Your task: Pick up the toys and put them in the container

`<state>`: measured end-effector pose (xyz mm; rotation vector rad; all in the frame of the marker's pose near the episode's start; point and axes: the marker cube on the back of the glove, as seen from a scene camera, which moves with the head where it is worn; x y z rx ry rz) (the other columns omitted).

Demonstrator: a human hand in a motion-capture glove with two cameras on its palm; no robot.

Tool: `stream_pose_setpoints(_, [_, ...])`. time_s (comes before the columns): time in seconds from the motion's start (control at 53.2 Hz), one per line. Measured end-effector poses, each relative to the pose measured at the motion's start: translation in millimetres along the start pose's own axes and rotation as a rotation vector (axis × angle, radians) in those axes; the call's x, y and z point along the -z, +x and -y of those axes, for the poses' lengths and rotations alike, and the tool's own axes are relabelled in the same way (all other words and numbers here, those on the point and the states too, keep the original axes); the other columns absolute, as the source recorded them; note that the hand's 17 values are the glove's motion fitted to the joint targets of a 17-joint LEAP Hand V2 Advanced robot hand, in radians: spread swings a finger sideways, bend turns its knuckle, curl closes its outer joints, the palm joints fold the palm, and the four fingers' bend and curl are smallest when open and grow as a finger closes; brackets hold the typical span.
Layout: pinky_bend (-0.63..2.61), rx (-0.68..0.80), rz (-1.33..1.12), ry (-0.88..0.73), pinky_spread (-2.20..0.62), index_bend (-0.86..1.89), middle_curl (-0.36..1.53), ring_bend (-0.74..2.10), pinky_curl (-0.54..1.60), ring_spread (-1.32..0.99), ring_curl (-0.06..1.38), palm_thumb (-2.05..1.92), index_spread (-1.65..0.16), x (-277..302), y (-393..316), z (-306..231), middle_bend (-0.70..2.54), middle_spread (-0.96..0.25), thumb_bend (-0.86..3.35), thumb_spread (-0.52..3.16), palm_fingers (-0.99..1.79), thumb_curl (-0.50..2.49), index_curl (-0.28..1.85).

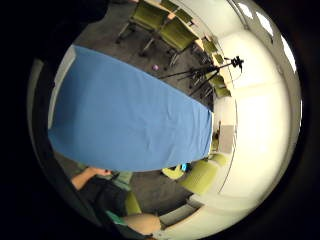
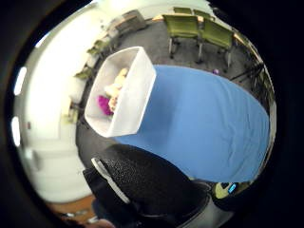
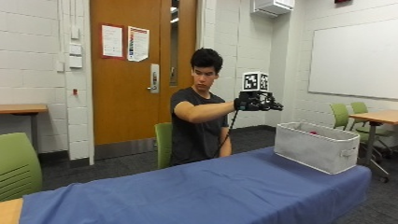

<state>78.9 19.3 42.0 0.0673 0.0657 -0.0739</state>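
Blue table (image 3: 205,191), gloved right hand (image 3: 256,102) raised, arm outstretched near container (image 3: 317,145), fingers relaxed, holding nothing

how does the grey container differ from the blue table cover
The container is pale grey, boxy and upright with toys inside; the table cover is blue, flat and spread out with nothing but the container on it. The container fills only one end; the cover spans the whole table. Both look like fabric.
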Motion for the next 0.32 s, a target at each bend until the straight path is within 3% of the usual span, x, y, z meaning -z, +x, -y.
stream_pose_setpoints(0.32, [0.63, -0.086, 0.043, -0.029, -0.06, 0.15, 0.39, 0.17, 0.33, -0.19, 0.28, -0.23, -0.17, -22.8, 44.1, -21.7, 0.2, -0.06, -0.15, 0.89, -0.08, 0.11, 0.33])
